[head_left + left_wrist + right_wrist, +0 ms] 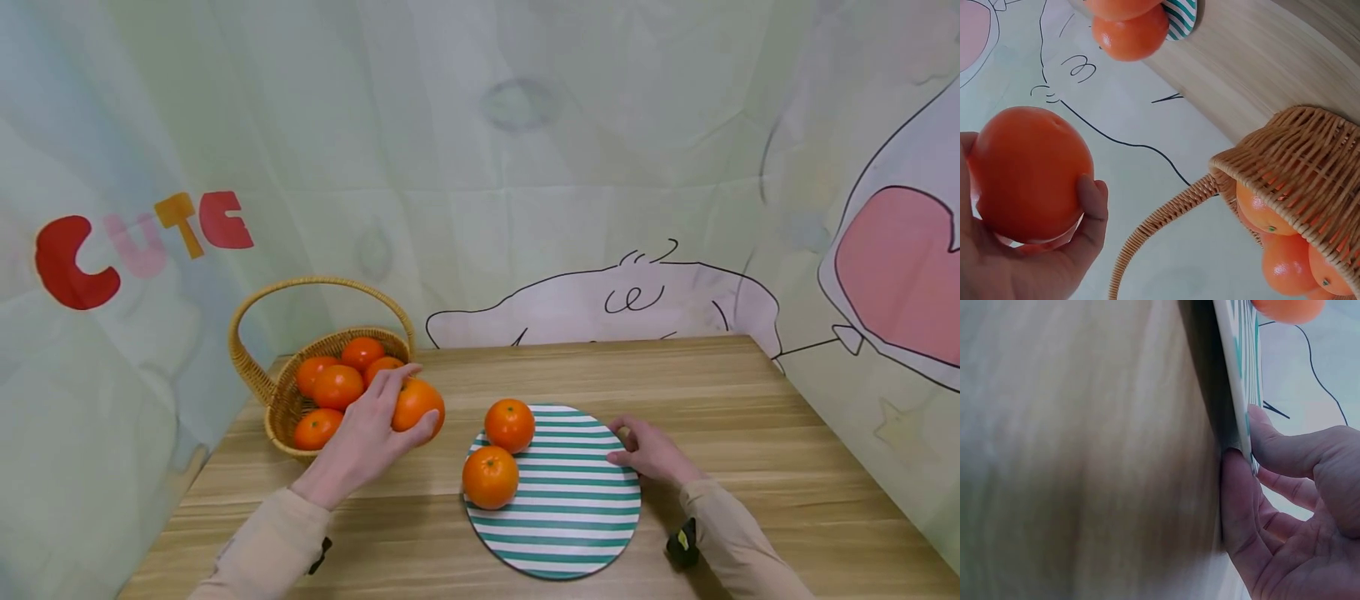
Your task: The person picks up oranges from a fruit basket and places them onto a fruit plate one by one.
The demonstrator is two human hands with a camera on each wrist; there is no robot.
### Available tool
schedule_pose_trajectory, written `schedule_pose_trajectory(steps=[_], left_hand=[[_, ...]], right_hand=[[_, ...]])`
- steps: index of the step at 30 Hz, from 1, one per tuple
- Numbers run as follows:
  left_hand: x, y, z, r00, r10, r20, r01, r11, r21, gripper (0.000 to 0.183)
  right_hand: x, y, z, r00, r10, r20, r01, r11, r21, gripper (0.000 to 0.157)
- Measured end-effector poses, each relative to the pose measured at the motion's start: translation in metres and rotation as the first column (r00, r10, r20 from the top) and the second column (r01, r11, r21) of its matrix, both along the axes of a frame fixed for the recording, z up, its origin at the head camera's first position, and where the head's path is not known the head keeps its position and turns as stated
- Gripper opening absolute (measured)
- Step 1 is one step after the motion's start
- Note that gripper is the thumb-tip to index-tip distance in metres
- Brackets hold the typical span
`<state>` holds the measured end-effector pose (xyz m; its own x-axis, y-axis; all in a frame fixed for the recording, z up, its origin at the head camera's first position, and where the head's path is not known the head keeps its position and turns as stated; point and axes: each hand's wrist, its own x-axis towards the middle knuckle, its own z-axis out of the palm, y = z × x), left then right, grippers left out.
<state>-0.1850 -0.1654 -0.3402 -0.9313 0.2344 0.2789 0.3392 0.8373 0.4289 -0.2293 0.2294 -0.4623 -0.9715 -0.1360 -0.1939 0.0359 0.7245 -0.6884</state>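
Note:
An orange (422,408) is gripped by my left hand (370,433), held above the table between the basket and the plate. In the left wrist view, fingers and thumb curl round this orange (1034,175). My right hand (654,451) pinches the right rim of a round plate (577,508) with green and white stripes. From the right wrist view, the thumb lies on top of the plate's edge (1235,369) and a finger is beneath it. Two oranges sit on the plate's left side, a rear one (510,425) and a front one (491,477).
A wicker basket (281,417) with a tall arched handle (322,281) stands at the table's back left, holding several oranges (338,387). The wooden table (712,383) meets a printed fabric backdrop (465,208) behind and at the sides.

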Motion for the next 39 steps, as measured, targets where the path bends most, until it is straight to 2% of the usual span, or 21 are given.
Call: schedule_pose_trajectory(steps=[6, 16, 39], left_hand=[[0.002, 0.003, -0.001, 1.000, 0.003, 0.007, -0.003, 1.000, -0.007, 0.062], [0.004, 0.009, -0.003, 0.999, -0.009, -0.032, 0.009, 1.000, 0.002, 0.070], [0.010, 0.017, -0.004, 0.999, -0.026, -0.020, 0.027, 0.999, 0.037, 0.073]], right_hand=[[0.000, -0.001, 0.002, 1.000, -0.006, -0.011, 0.006, 1.000, 0.008, 0.040], [0.002, -0.002, 0.002, 1.000, -0.019, -0.003, 0.019, 1.000, 0.008, 0.040], [0.004, -0.002, 0.000, 0.999, -0.009, -0.031, 0.009, 1.000, 0.010, 0.040]])
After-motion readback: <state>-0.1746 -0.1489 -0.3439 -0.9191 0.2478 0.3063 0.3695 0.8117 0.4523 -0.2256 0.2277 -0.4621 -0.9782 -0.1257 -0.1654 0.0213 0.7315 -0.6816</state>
